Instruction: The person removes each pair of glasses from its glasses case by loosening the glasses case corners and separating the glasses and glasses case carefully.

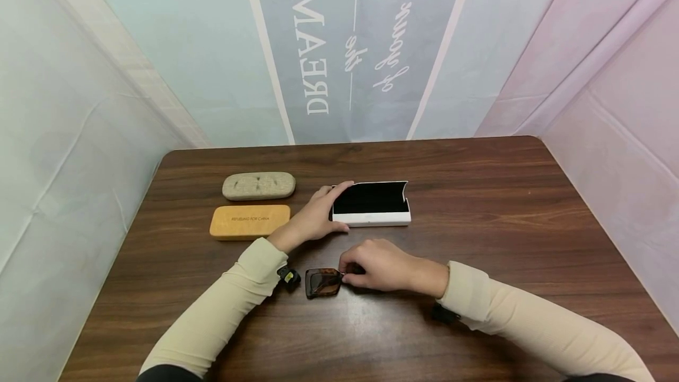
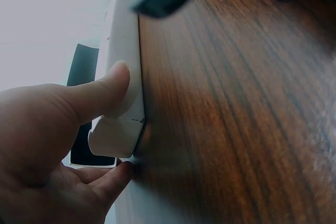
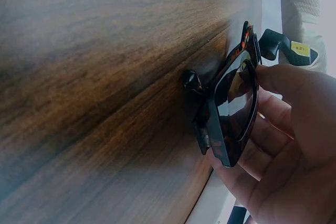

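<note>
My left hand (image 1: pixel 315 217) grips the left end of a white glasses case (image 1: pixel 371 219), which lies with its lid raised and its black lining showing. In the left wrist view the thumb presses the white front wall (image 2: pixel 119 40) while the fingers reach round the case's end. Nearer to me, my right hand (image 1: pixel 384 264) pinches a pair of dark tortoiseshell sunglasses (image 1: pixel 323 283) between thumb and fingers. Seen from the right wrist, the sunglasses (image 3: pixel 236 103) are tilted close over the wood, a lens facing the camera; the fingers hide part of the frame.
A beige fabric glasses case (image 1: pixel 259 185) and a yellow case (image 1: pixel 249 221) with lettering lie shut to the left, the yellow one right by my left wrist. The brown wooden table (image 1: pixel 488 193) ends at a printed cloth backdrop (image 1: pixel 361 75).
</note>
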`<action>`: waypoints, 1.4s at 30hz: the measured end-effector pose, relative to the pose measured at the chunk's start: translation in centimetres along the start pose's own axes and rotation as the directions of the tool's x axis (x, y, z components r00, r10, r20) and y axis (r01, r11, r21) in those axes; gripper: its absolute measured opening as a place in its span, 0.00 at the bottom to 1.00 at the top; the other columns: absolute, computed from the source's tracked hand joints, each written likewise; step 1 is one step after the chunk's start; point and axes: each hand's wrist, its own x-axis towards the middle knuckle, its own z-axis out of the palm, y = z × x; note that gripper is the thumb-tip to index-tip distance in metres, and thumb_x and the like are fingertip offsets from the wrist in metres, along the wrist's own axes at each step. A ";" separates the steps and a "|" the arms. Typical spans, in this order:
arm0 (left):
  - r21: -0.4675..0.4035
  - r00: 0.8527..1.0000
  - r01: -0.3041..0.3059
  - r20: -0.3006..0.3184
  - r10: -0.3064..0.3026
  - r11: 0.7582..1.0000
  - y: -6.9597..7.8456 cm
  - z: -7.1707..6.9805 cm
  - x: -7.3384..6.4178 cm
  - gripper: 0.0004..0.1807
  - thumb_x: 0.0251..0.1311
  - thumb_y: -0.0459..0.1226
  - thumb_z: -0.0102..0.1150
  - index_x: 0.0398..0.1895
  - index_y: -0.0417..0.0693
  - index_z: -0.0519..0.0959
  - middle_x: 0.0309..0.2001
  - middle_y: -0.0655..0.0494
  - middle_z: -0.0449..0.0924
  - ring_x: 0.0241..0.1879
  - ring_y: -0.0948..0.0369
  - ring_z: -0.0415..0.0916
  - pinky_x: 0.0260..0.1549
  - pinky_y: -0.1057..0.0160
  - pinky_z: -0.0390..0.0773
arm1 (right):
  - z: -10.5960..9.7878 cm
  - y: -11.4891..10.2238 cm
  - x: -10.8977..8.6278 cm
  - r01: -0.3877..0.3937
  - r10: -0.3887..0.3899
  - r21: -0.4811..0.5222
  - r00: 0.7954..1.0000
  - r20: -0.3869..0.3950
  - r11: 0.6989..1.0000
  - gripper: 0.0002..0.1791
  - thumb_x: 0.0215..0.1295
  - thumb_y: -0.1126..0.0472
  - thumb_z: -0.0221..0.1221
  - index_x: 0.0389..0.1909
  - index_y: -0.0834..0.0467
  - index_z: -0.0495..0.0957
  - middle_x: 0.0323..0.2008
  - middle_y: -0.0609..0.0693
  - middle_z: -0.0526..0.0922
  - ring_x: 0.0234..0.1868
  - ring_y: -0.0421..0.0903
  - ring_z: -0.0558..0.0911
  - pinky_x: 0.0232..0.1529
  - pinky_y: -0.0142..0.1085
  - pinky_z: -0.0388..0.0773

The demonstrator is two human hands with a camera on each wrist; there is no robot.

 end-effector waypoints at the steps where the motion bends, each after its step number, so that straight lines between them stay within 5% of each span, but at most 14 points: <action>1: 0.000 1.000 0.001 0.001 -0.001 1.000 0.0 0.0 0.0 0.53 0.59 0.43 0.74 0.82 0.64 0.51 0.76 0.39 0.56 0.74 0.43 0.55 0.61 0.39 0.70 | 0.0 0.0 0.0 0.001 -0.001 -0.001 1.000 0.000 1.000 0.03 0.65 0.54 0.68 0.33 0.45 0.83 0.29 0.32 0.81 0.30 0.29 0.77 0.33 0.33 0.78; 27: -0.002 1.000 -0.005 0.001 0.005 1.000 0.3 -0.1 -0.1 0.53 0.60 0.43 0.74 0.82 0.61 0.51 0.75 0.39 0.57 0.73 0.44 0.57 0.62 0.40 0.69 | -1.4 -0.1 -0.1 -0.003 0.004 0.044 1.000 -0.020 0.999 0.05 0.71 0.50 0.63 0.37 0.45 0.85 0.30 0.32 0.83 0.30 0.27 0.77 0.35 0.32 0.78; 42: -0.007 1.000 0.006 0.007 -0.006 1.000 0.3 -0.1 0.0 0.53 0.59 0.43 0.74 0.82 0.62 0.51 0.75 0.37 0.56 0.74 0.41 0.55 0.62 0.38 0.68 | -2.4 0.2 -1.6 0.117 -0.127 -0.076 0.981 -0.146 0.990 0.15 0.72 0.54 0.63 0.56 0.52 0.82 0.55 0.46 0.82 0.59 0.43 0.79 0.58 0.43 0.77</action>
